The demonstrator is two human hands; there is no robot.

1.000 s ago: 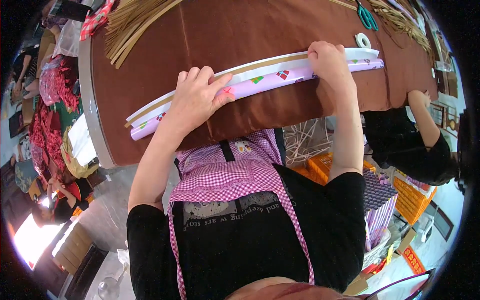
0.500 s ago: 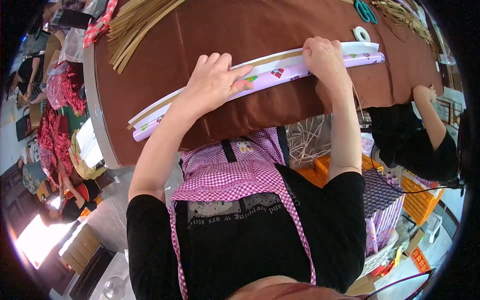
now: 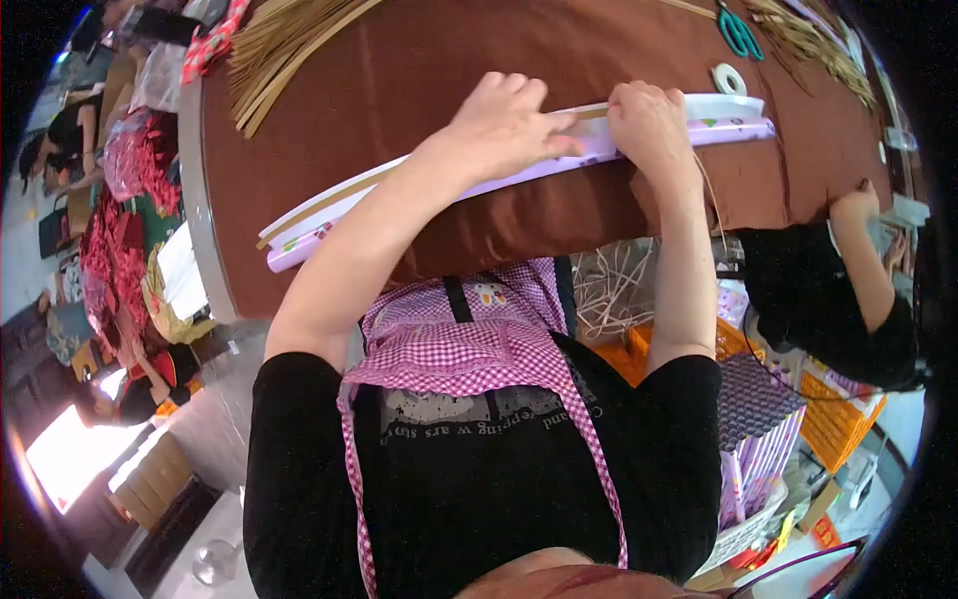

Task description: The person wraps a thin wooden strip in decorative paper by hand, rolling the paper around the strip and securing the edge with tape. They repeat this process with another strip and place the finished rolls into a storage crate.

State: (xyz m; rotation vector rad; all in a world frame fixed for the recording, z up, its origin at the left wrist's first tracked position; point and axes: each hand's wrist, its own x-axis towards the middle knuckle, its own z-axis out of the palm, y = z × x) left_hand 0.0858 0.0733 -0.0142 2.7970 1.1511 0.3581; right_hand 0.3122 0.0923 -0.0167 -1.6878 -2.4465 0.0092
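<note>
A long lilac patterned sheet (image 3: pixel 514 182), rolled along its near side, lies across the brown-covered table (image 3: pixel 329 110). Its flat white far edge (image 3: pixel 720 106) carries a narrow tan strip (image 3: pixel 368 184) running lengthwise. My left hand (image 3: pixel 504 125) is over the middle of the sheet, thumb and forefinger apart and slightly blurred, holding nothing. A short way to its right, my right hand (image 3: pixel 649 120) has its fingers bent down and closed on the sheet's edge; the fingertips are partly hidden.
At the far side are a white tape roll (image 3: pixel 728 80), teal-handled scissors (image 3: pixel 739 37) and tan strips (image 3: pixel 279 60). A person's arm (image 3: pixel 858 260) reaches in at the right. Purple-edged stacked pieces (image 3: pixel 763 429) and an orange crate (image 3: pixel 843 414) stand below the table, right.
My left hand has slid right along the sheet, closer to my right hand. The right hand stays at nearly the same place on the sheet. The whole view has shifted slightly.
</note>
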